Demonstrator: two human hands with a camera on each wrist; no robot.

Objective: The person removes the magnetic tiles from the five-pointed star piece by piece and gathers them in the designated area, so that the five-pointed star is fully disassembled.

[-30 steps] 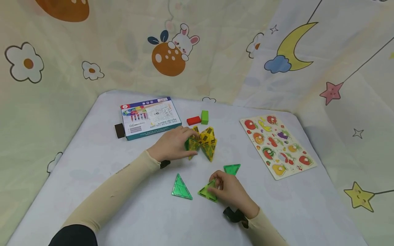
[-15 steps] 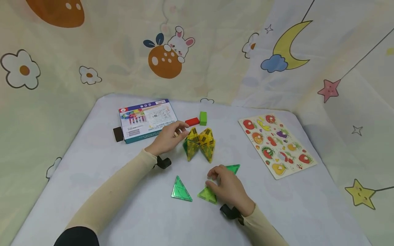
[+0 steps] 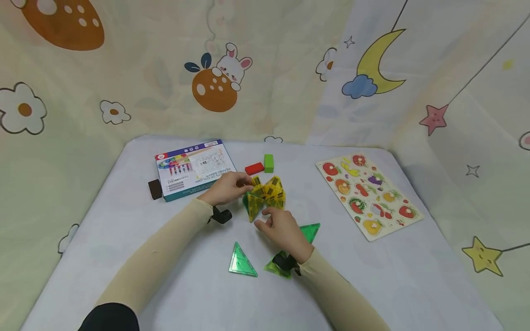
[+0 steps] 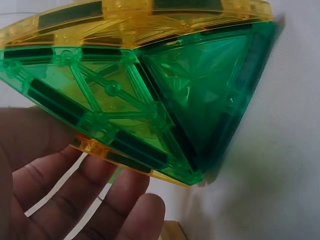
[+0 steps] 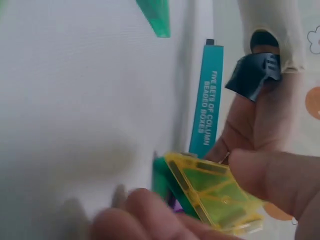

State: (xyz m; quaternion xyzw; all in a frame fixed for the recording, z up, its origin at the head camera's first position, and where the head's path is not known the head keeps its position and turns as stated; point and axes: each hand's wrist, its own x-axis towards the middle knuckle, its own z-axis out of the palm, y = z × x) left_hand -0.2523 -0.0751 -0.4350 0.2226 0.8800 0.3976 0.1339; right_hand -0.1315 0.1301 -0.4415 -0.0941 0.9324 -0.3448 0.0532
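Note:
A figure of yellow and green magnetic tiles stands in the middle of the table, its parts like two pointed wings. At its left side, my left hand holds it with curved thumb and fingers. Close up in the left wrist view, green triangular tiles hide part of that grip. My right hand hovers just in front of the figure with bent, parted fingers and nothing visibly gripped. Under the right wrist lies a lime triangular tile. A green triangular tile shows beyond the right hand.
Another green triangle lies at the front. Behind the figure are a red block and a green block. A flat printed box lies back left beside a dark block. A fruit puzzle board is on the right.
My right hand has left the lime tile and moved up and left to the figure. The left hand let go of the figure, drew back, then came to it again. The head view shifted slightly.

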